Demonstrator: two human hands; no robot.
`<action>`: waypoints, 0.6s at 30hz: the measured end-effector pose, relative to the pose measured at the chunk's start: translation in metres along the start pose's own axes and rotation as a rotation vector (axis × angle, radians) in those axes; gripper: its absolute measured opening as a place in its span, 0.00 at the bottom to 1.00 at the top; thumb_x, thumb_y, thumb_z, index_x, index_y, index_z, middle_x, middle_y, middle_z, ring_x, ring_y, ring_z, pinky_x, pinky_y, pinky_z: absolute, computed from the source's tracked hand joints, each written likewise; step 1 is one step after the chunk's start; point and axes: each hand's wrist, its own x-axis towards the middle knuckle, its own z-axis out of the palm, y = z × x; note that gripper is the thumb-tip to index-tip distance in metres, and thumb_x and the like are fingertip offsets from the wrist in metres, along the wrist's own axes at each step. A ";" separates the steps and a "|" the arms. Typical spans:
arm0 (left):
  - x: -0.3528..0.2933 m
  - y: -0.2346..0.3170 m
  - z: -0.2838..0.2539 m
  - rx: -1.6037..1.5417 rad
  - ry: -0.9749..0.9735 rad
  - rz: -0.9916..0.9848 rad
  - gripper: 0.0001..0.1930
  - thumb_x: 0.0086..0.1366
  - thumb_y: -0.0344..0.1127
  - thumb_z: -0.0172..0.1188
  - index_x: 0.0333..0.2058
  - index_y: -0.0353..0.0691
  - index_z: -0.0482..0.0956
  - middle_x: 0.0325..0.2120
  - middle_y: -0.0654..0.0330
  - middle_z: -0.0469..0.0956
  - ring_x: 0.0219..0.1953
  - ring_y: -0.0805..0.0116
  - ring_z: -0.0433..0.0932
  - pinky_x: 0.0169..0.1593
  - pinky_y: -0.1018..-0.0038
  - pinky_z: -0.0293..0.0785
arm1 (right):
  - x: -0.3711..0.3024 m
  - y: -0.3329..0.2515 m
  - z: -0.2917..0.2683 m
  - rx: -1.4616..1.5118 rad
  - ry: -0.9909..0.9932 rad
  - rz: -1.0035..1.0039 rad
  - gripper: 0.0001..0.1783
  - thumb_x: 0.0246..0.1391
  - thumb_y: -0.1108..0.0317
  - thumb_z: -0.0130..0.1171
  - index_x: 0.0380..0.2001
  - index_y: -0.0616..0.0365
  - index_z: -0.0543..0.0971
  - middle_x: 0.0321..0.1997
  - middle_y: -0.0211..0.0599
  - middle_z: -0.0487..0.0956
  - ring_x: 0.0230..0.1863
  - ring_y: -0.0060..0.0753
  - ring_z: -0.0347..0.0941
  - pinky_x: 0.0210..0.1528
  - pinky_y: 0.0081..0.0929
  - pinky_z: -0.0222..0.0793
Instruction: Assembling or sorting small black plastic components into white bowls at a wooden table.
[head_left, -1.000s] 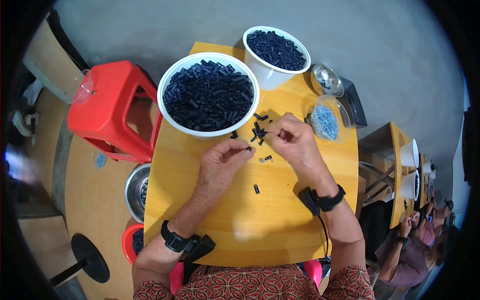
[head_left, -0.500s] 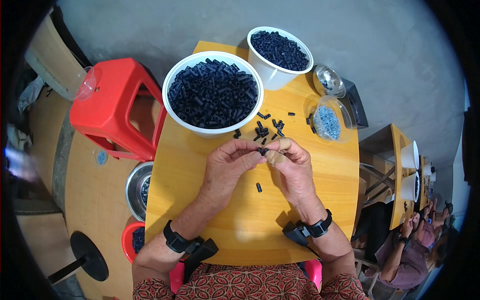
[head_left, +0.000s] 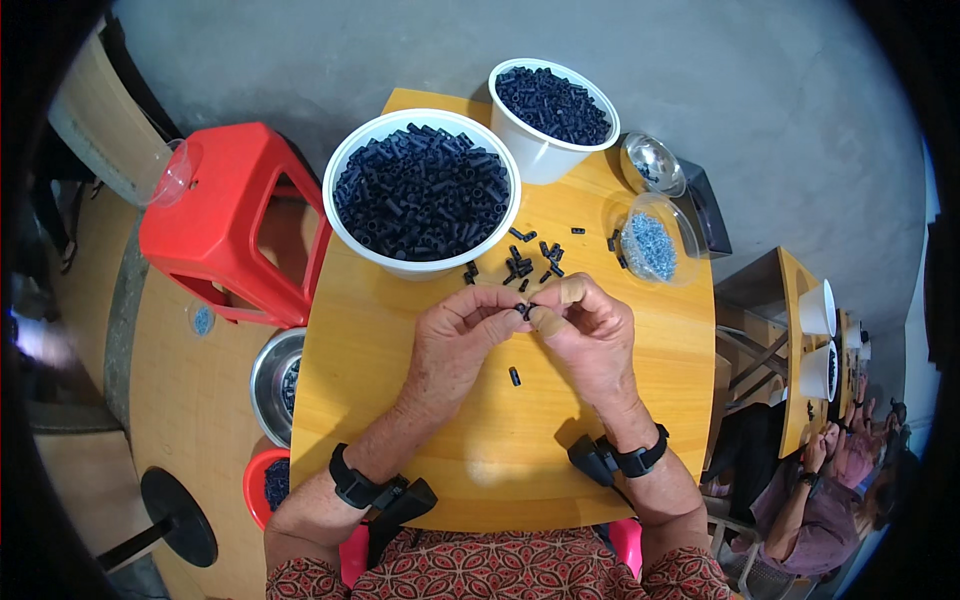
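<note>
Above the middle of the yellow wooden table, my left hand (head_left: 450,340) and my right hand (head_left: 595,335) meet fingertip to fingertip. Both pinch a small black plastic tube piece (head_left: 522,310), largely covered by the fingers. Tan tape wraps the thumb and a finger of my right hand. Whether a smaller part sits in that pinch is hidden. Just beyond the fingers lies a loose group of black tube pieces (head_left: 519,266). One single black piece (head_left: 515,376) rests on the table nearer me, below the hands.
Two white buckets (head_left: 340,222) (head_left: 540,160) full of black pieces stand at the back. A clear bowl of small silvery parts (head_left: 650,248) and a metal bowl (head_left: 652,165) are at right. Left of the table (head_left: 490,455) are a red stool (head_left: 190,225) and a steel basin (head_left: 262,385).
Both hands keep their pinch on the black tube piece; my right hand has turned slightly. The whole view has shifted a little.
</note>
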 end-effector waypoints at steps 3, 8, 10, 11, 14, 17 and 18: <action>0.001 0.001 0.001 0.037 0.008 -0.042 0.07 0.60 0.23 0.59 0.38 0.32 0.78 0.33 0.63 0.79 0.36 0.77 0.76 0.45 0.80 0.72 | -0.001 -0.005 -0.001 0.287 0.043 0.184 0.06 0.50 0.82 0.58 0.31 0.61 0.78 0.31 0.26 0.78 0.32 0.14 0.71 0.37 0.15 0.68; -0.001 -0.002 -0.001 0.003 -0.021 -0.058 0.08 0.61 0.25 0.58 0.40 0.34 0.76 0.36 0.56 0.81 0.40 0.70 0.80 0.44 0.79 0.74 | -0.003 -0.008 -0.001 0.482 0.084 0.252 0.07 0.51 0.82 0.57 0.34 0.62 0.79 0.34 0.29 0.80 0.34 0.16 0.74 0.41 0.16 0.69; -0.001 0.002 0.000 0.012 -0.014 -0.061 0.08 0.61 0.25 0.58 0.40 0.34 0.76 0.35 0.56 0.81 0.40 0.69 0.80 0.44 0.79 0.74 | -0.003 -0.007 -0.001 0.515 0.093 0.256 0.07 0.51 0.82 0.57 0.34 0.62 0.79 0.34 0.29 0.80 0.34 0.16 0.73 0.42 0.16 0.69; -0.001 0.002 0.002 0.012 -0.013 -0.066 0.08 0.61 0.25 0.58 0.40 0.34 0.76 0.35 0.56 0.81 0.40 0.69 0.80 0.44 0.79 0.74 | -0.004 -0.005 -0.001 0.521 0.107 0.233 0.07 0.52 0.82 0.57 0.35 0.62 0.79 0.34 0.29 0.80 0.34 0.16 0.73 0.42 0.16 0.69; -0.001 0.003 0.004 0.032 -0.013 -0.065 0.08 0.61 0.25 0.58 0.40 0.34 0.76 0.35 0.56 0.81 0.40 0.70 0.80 0.45 0.79 0.74 | -0.005 -0.002 0.002 0.520 0.109 0.202 0.07 0.52 0.81 0.57 0.36 0.63 0.78 0.34 0.29 0.79 0.34 0.16 0.73 0.42 0.16 0.69; 0.000 0.003 0.004 0.010 -0.028 -0.039 0.08 0.61 0.24 0.58 0.40 0.34 0.77 0.35 0.56 0.81 0.40 0.70 0.80 0.46 0.78 0.73 | -0.005 -0.003 0.002 0.491 0.103 0.181 0.07 0.53 0.81 0.56 0.36 0.63 0.78 0.34 0.29 0.79 0.34 0.16 0.73 0.42 0.17 0.69; -0.001 0.003 0.004 0.003 -0.028 -0.037 0.07 0.60 0.23 0.59 0.39 0.33 0.77 0.35 0.59 0.80 0.40 0.73 0.78 0.46 0.79 0.73 | -0.005 -0.003 0.003 0.477 0.110 0.169 0.07 0.53 0.81 0.56 0.36 0.63 0.78 0.34 0.29 0.79 0.34 0.17 0.74 0.42 0.17 0.69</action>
